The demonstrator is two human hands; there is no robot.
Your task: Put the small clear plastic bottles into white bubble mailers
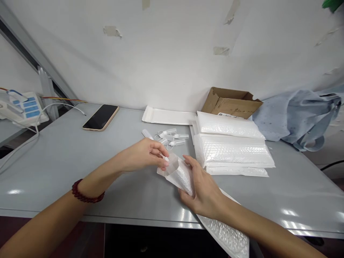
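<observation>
My right hand (pixel 202 190) grips a white bubble mailer (pixel 180 175) around its middle. The mailer's mouth gapes toward the left, and its long lower end hangs past the table's front edge. At that mouth, my left hand (pixel 152 154) has its fingertips pinched together. Something small and whitish shows between them, too covered to identify. Just beyond the left hand lie several small clear tubes (pixel 177 142) with white ends and thin loops.
A stack of bubble mailers (pixel 236 150) lies on the right, before an open cardboard box (pixel 228 104). Another flat mailer (pixel 169 116) rests near the wall. A phone (pixel 100 117), a white cable (pixel 37 125) and a power strip (pixel 29 107) are leftward; a light-blue cloth bag (pixel 292 114) sits far right.
</observation>
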